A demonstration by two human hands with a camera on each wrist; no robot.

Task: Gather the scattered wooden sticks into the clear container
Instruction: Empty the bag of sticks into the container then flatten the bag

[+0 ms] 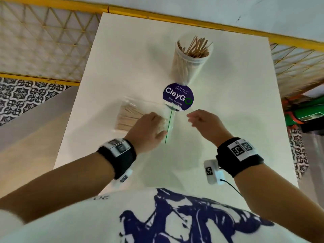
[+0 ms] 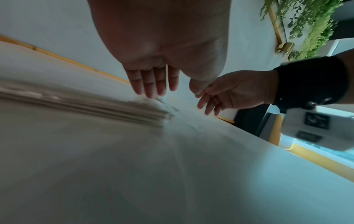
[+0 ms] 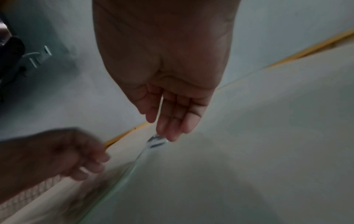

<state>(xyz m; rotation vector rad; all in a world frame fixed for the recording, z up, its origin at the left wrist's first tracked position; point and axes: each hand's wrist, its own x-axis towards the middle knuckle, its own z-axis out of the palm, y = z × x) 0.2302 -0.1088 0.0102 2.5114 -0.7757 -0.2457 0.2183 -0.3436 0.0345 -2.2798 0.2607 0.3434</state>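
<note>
Both hands, left hand (image 1: 149, 128) and right hand (image 1: 205, 122), hover with relaxed fingers (image 2: 151, 84) over light, stiff sticks (image 1: 128, 118) in a slippery bag (image 1: 168, 118); grip its mouth.

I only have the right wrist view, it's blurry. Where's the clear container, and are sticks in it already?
Observer: The container stands upright at the table's far side, with many sticks standing in it.
Operator: Any sticks left out?
Observer: Yes, a bundle inside a clear plastic bag, flat on the table beyond the left hand.
Operator: Is my right hand holding anything?
Observer: No, the right hand hangs empty above the table, just right of the bag's green-striped end.
</note>
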